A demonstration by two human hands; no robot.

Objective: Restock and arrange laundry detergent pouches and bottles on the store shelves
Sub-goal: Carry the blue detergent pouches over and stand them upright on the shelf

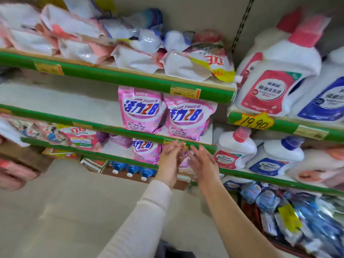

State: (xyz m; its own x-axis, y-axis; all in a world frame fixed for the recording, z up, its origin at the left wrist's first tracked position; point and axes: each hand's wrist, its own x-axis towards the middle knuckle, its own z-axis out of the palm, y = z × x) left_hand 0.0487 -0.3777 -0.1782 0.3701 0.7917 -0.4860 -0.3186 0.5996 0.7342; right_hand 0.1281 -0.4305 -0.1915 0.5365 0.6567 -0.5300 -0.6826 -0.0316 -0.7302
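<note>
Left hand (171,158), right hand (202,162) flat, empty, just beside pink pouch (143,152); clasp neighbour both sides, keep upright.

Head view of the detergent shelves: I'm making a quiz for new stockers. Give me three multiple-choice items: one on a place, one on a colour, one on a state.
1. Where do the two upright pink pouches stand?
A. top shelf
B. middle shelf
C. floor

2. What colour is the 19.90 price tag?
A. yellow
B. blue
C. white

3. How are the person's hands?
A. both gripping a bottle
B. one pinching a pouch
C. both open, holding nothing

Answers:
1 B: they stand side by side at that shelf's right end.
2 A: it is a yellow star shape.
3 C: the left hand and right hand show straight fingers, gripping nothing.
</note>
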